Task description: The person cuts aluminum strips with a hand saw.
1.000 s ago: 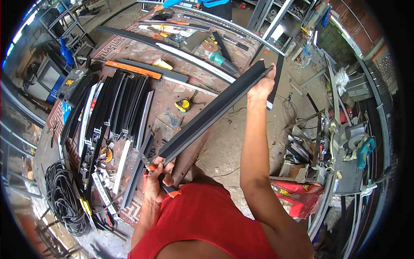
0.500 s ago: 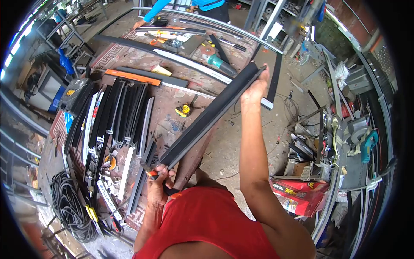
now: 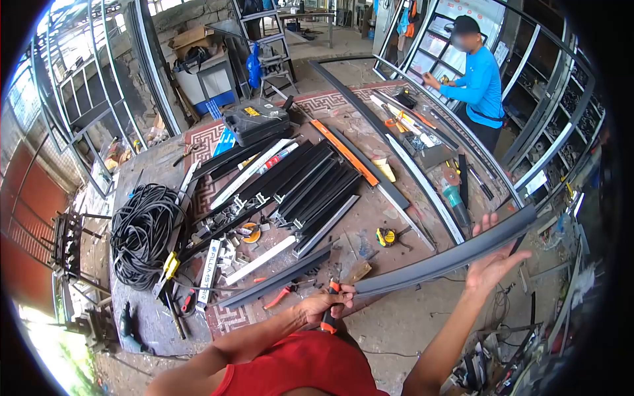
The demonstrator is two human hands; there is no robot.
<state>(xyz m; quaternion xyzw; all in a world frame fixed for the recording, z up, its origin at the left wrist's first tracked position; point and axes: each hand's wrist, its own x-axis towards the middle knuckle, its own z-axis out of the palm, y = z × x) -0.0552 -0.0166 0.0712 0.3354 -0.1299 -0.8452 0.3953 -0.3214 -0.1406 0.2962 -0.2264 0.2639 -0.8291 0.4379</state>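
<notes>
My left hand (image 3: pixel 323 308) is closed around an orange-and-black-handled hand tool (image 3: pixel 328 325), whose working end I cannot make out clearly. The near end of a long dark metal profile (image 3: pixel 422 264) meets the fingers of this hand. Across my right hand (image 3: pixel 492 269) lies the far part of the profile, with the fingers and thumb spread wide on either side of it. Below the profile's near end, a short dark profile (image 3: pixel 277 278) and red-handled pliers (image 3: pixel 281 296) lie on the table. A yellow tape measure (image 3: pixel 385 237) sits beyond the profile.
The worktable (image 3: pixel 148 323) carries stacked black profiles (image 3: pixel 317 191), a cable coil (image 3: pixel 146 231), a black tool case (image 3: pixel 254 122), an orange bar (image 3: pixel 343 153) and a teal angle grinder (image 3: pixel 454 198). A co-worker in blue (image 3: pixel 482 86) stands at the far side.
My view has turned left and lifted. The profile now lies flatter across my front. My right hand has gone from holding its end to spread fingers; my left still holds the tool.
</notes>
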